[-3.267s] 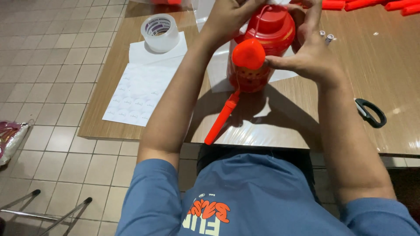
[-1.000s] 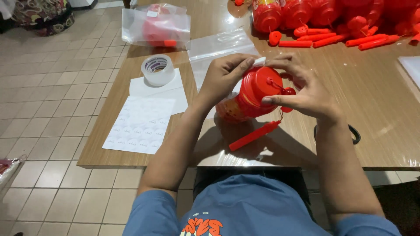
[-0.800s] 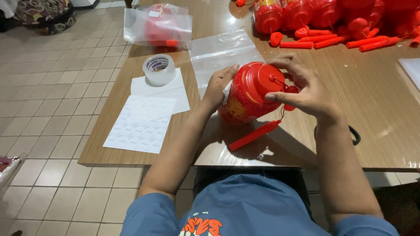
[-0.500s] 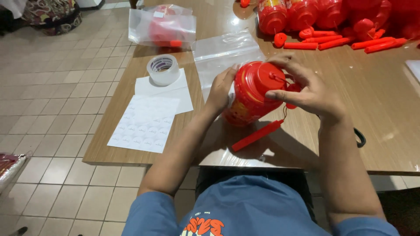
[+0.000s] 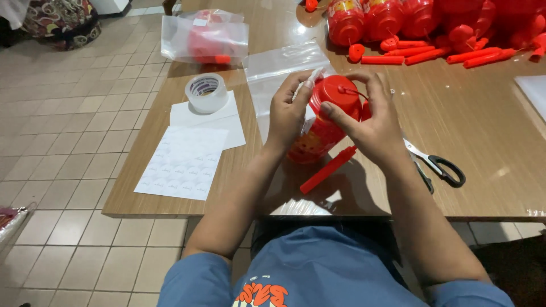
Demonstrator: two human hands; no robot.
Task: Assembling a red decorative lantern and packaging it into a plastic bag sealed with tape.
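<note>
A wooden table (image 5: 489, 142) stands on a beige tiled floor (image 5: 68, 142).

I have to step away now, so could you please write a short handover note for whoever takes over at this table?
Left hand: grips the red lantern from the left side.
Right hand: on the lantern's cap, thumb pressing it.
Red stick: below the lantern, over the table.
Nearby: clear bag, tape roll, sticker sheet, scissors.
Done: one lantern already bagged.
Left: more red lanterns wait, unbagged.

Both hands, left hand (image 5: 288, 113) and right hand (image 5: 372, 126), grip a red lantern (image 5: 325, 120) above the wooden table (image 5: 489, 153).
</note>
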